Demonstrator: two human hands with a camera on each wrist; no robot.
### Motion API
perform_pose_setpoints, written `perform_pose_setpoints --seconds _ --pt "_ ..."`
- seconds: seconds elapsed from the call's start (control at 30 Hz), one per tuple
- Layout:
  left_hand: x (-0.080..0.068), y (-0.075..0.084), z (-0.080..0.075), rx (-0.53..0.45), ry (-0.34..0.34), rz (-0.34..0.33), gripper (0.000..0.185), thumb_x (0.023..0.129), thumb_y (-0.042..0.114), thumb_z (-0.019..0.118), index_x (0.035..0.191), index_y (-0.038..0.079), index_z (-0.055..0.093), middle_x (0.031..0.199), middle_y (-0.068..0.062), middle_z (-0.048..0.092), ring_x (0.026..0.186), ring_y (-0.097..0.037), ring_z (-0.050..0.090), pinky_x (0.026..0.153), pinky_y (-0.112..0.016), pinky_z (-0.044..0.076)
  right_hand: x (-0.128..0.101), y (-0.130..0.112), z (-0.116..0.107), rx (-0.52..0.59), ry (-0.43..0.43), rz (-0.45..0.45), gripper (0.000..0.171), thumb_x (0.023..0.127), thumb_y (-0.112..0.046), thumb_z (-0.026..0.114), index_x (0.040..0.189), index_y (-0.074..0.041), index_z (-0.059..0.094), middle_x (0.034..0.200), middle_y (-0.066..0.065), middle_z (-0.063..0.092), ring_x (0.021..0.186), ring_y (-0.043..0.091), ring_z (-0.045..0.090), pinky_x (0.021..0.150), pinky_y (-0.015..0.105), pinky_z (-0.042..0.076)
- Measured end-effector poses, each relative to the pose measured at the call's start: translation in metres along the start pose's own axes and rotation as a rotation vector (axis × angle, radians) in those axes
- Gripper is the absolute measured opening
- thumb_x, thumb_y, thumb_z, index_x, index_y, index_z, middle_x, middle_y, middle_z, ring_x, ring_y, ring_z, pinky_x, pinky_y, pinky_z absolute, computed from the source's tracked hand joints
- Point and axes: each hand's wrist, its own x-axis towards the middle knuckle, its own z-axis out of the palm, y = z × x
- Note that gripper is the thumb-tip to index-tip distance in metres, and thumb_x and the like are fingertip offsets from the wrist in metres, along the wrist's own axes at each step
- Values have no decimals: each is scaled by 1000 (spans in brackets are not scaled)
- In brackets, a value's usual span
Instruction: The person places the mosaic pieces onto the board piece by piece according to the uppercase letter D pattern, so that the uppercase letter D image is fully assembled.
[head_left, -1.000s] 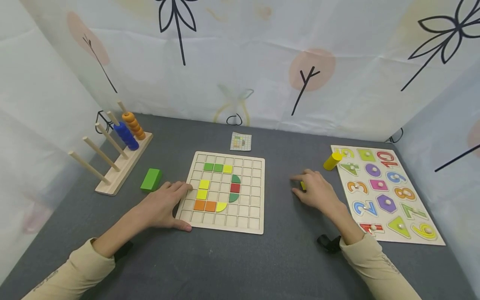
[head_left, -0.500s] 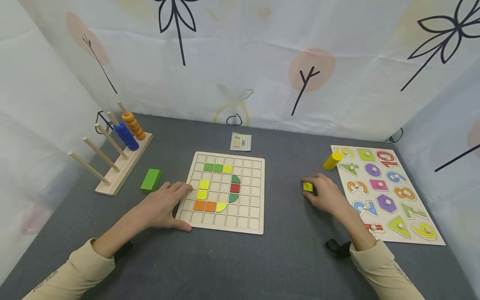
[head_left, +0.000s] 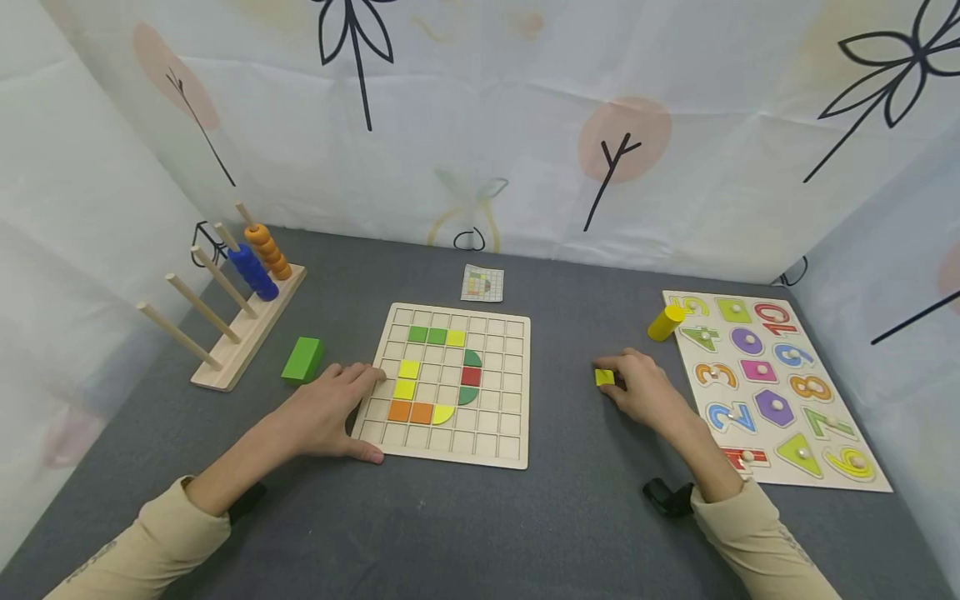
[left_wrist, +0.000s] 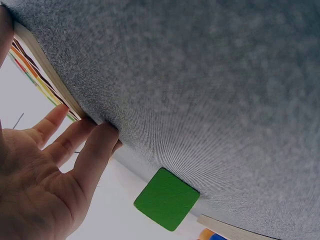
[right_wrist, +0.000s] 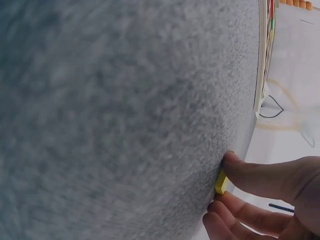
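A square wooden grid board (head_left: pixel 498 425) lies mid-table, bearing green, yellow, orange and red square and rounded tiles. My left hand (head_left: pixel 330 410) rests at its left side, fingers extended along the edge and thumb by the near corner. The left wrist view shows those fingertips (left_wrist: pixel 106 131) against the board's side. Right of the board, my right hand (head_left: pixel 647 390) pinches a small yellow square tile (head_left: pixel 604 377) between thumb and fingers. In the right wrist view the yellow tile (right_wrist: pixel 221 182) is close over the grey tabletop, thumb on one side and fingers on the other.
A green block (head_left: pixel 303 360) sits beyond my left hand, near a peg stand (head_left: pixel 258 325) with blue and orange rings. A small pattern card (head_left: pixel 482 284) lies behind the board. At right are a yellow cylinder (head_left: pixel 665 323) and a number-and-shape puzzle (head_left: pixel 840 400).
My right hand has closed thumb and fingers on the yellow tile, drawn it right, then shifted slightly back left with it. My left hand and the board have stayed put.
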Motion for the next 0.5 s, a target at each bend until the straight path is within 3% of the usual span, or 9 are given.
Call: perform_pose_setpoints --seconds 0.27,0.5 --pt "0 0 1 1 4 6 105 63 70 86 140 8 52 140 -16 59 119 -40 58 94 -55 54 1 -3 1 -21 -18 9 29 92 -1 72 121 3 73 110 23 69 92 29 64 76 48 53" --pt "0 0 0 5 5 5 105 63 70 86 140 8 52 140 -16 59 119 -40 58 94 -55 54 2 -11 4 -41 -12 31 30 94 -4 70 123 0 72 110 21 68 89 26 62 72 44 51"
